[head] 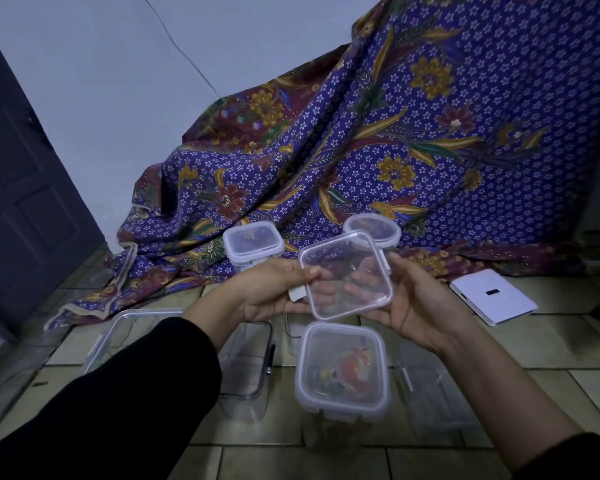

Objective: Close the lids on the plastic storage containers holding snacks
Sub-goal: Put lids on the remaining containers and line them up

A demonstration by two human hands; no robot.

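I hold a clear square lid point(347, 275) in the air with both hands. My left hand point(271, 292) pinches its left edge, thumb on top. My right hand point(413, 303) grips its right edge with the fingers underneath. Directly below it on the floor stands a square clear container point(342, 372) with a lid on it and red and colourful snacks inside. Farther back stand a lidded square container point(253, 245) and a lidded round container point(374, 230), both partly on the patterned cloth.
A larger clear container point(246, 362) stands on the tiled floor behind my left forearm, and another clear one point(433, 393) lies at the right. A white flat box point(492, 296) lies to the right. Purple floral cloth point(395, 133) drapes behind. A dark door point(21, 188) is at left.
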